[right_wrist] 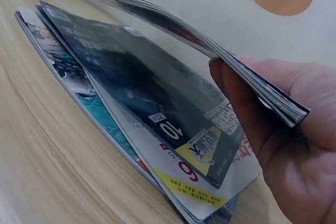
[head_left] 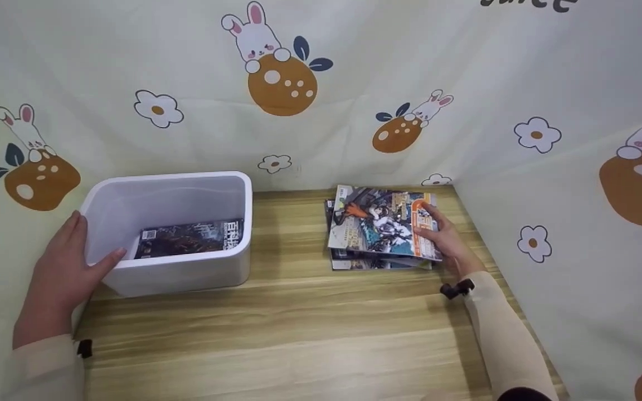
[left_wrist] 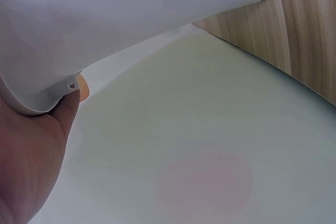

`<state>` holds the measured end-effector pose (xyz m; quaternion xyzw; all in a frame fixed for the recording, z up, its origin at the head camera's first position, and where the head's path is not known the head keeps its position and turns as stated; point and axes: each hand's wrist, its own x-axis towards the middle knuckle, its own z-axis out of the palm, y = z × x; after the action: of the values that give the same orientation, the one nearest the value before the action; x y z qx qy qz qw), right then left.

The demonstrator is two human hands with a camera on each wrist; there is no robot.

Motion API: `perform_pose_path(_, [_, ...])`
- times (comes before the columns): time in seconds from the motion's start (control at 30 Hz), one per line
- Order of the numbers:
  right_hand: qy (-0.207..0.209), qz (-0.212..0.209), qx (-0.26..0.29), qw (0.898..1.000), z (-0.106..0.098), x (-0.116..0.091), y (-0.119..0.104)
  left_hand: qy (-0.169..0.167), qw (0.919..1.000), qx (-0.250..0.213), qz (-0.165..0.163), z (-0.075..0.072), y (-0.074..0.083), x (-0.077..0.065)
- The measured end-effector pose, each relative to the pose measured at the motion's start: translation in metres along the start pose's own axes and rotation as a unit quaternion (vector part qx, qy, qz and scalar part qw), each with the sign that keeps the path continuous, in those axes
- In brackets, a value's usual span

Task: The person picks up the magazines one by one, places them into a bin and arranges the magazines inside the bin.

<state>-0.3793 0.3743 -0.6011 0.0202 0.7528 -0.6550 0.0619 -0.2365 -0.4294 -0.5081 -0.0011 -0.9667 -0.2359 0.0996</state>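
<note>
My left hand (head_left: 62, 267) grips the left end of a white plastic bin (head_left: 181, 278), thumb over the near rim and fingers along the outer side. Inside the bin lies a dark-covered magazine (head_left: 187, 239). At the right, my right hand (head_left: 446, 239) pinches the right edge of a colourful magazine (head_left: 382, 223), thumb on its cover and fingers beneath. In the right wrist view this magazine (right_wrist: 173, 27) is raised at an angle over a loose stack. A dark magazine (right_wrist: 131, 82) tops that stack, with several others fanned out below it.
The wood-grain table (head_left: 298, 334) stretches between bin and stack and toward the front. A pale curtain (head_left: 343, 128) printed with rabbits, oranges and flowers closes in the back and both sides. Each wrist wears a small black camera mount (head_left: 457, 288).
</note>
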Motion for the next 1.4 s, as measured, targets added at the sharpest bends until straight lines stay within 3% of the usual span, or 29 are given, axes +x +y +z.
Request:
perform_pose_path(0.2, [0.005, 0.025, 0.050, 0.998, 0.004, -0.002, -0.005, -0.003, 1.0000, -0.001, -0.003, 0.001, -0.001, -0.001])
perform_pose_path(0.57, [-0.020, 0.008, 0.117, 0.993, 0.013, -0.002, -0.022, 0.003, 1.0000, 0.003, 0.001, -0.003, -0.001, -0.001])
perform_pose_path(0.9, [-0.038, -0.022, 0.116, 0.992, 0.018, -0.001, -0.033, -0.013, 0.9998, -0.002, -0.014, -0.003, 0.001, 0.002])
perform_pose_path(1.4, [-0.044, 0.000, 0.129, 0.991, 0.031, -0.004, -0.049, -0.017, 0.9998, -0.002, -0.012, -0.003, -0.001, 0.001])
